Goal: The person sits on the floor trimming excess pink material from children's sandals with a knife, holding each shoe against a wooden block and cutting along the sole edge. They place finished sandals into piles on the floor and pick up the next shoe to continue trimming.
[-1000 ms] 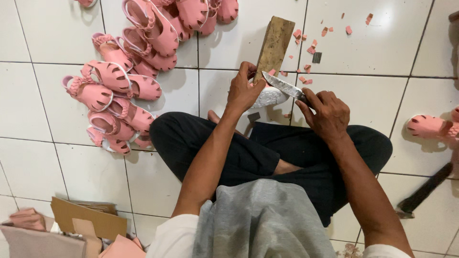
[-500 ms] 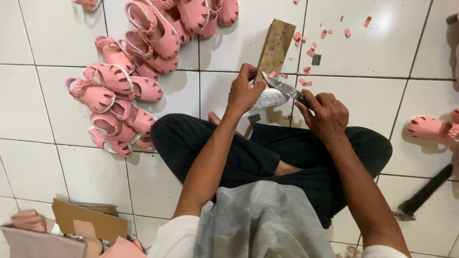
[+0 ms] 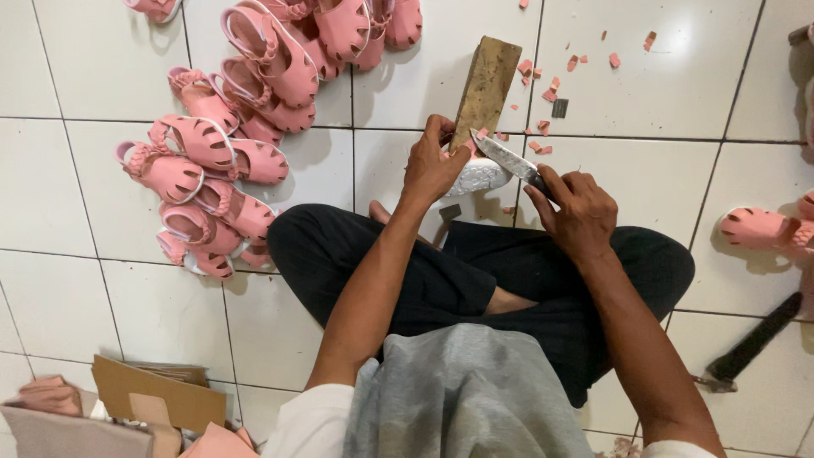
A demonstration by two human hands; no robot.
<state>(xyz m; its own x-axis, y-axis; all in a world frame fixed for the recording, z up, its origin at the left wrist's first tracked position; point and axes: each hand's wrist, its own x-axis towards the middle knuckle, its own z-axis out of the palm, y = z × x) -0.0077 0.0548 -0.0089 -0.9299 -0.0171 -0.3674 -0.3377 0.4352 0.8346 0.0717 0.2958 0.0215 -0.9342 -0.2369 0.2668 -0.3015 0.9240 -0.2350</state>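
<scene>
The left hand [image 3: 432,165] has its fingers clamped on a pink sandal with a white sole [image 3: 475,174], pressing it against a wooden block [image 3: 486,85] on the tiled floor [image 3: 661,110]. The right hand [image 3: 577,208] has its fingers closed around a knife [image 3: 507,159], whose blade lies across the sandal's edge. Pink scraps [image 3: 551,89] lie beside the block, and a heap of pink sandals [image 3: 220,161] sits to the left.

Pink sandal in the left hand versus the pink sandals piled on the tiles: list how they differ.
The held pink sandal is gripped by the left hand, its white sole showing, with the steel knife in the right hand at its edge. The piled pink sandals lie loose and untouched, mostly straps showing. Both are pink.
</scene>
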